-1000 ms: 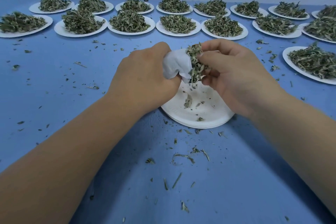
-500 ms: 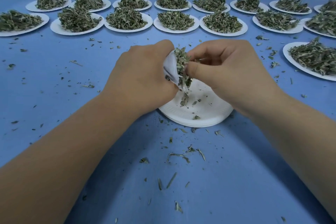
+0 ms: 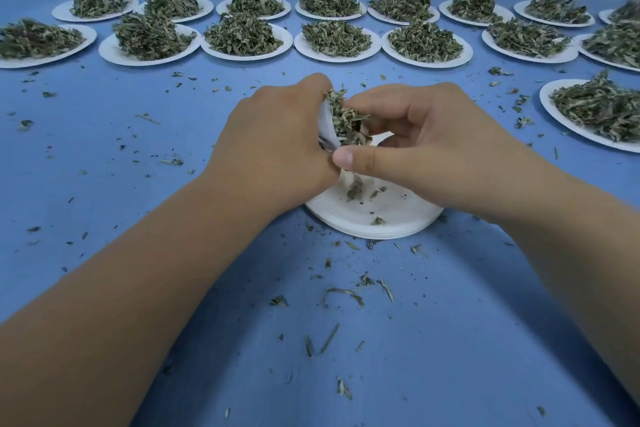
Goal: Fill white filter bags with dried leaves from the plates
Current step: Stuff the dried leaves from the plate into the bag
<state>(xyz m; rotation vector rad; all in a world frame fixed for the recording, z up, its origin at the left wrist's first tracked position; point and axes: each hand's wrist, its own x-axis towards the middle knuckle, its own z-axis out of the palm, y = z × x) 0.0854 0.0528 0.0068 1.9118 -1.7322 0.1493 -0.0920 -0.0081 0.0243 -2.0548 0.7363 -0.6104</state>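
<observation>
My left hand (image 3: 277, 142) grips a white filter bag (image 3: 327, 128) above a nearly empty white paper plate (image 3: 374, 222). Only a strip of the bag shows beside my fingers. A clump of dried leaves (image 3: 346, 118) sticks out of the bag's mouth. My right hand (image 3: 426, 149) is at the mouth, with curled fingers on the leaves and the thumb stretched left under the bag. A few leaf bits lie on the plate below.
Two rows of white plates heaped with dried leaves (image 3: 242, 35) run along the back of the blue table (image 3: 138, 184). Another heaped plate (image 3: 595, 111) sits at the right. Loose leaf scraps are scattered over the cloth, mostly in front of the near plate.
The leaves have gone deeper into the bag. Less of the white bag shows now. My right thumb has stretched out to the left under it.
</observation>
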